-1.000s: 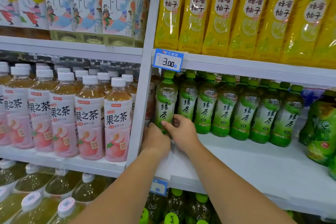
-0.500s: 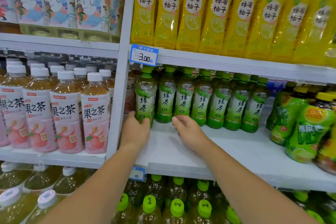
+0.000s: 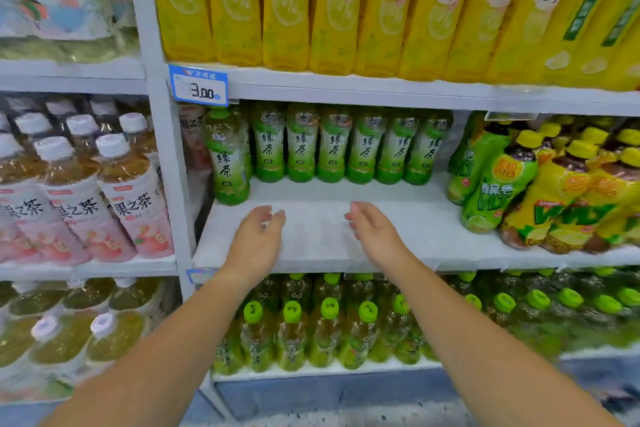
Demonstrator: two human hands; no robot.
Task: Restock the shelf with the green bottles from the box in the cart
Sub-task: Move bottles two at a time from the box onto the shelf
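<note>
In the bay at the far left stood the pink-labelled tea bottles (image 3: 131,198), which were not your concern. Just right of the white upright, one green bottle (image 3: 227,163) stood forward of the others, near the left end of the shelf (image 3: 433,239). Your left hand (image 3: 256,239) hovered over the shelf's bare front, just beside that bottle but apart from it, with its fingers loosely spread and holding nothing. Behind it, a row of green bottles (image 3: 332,149) lined the back of the shelf, with bare board in front of them. Your right hand (image 3: 374,236) hung over the same bare stretch, also slack and empty. Further right crowded the lime-and-yellow bottles (image 3: 502,184). The box and cart were out of view, so you could not see the stock waiting to be loaded.

You looked to be between placements, with a front rank begun by that single bottle and most of it unfilled. The next move called for turning to the cart and gripping fresh bottles by the body. You would then stand them upright beside the front one, working rightwards without nudging the back row.
</note>
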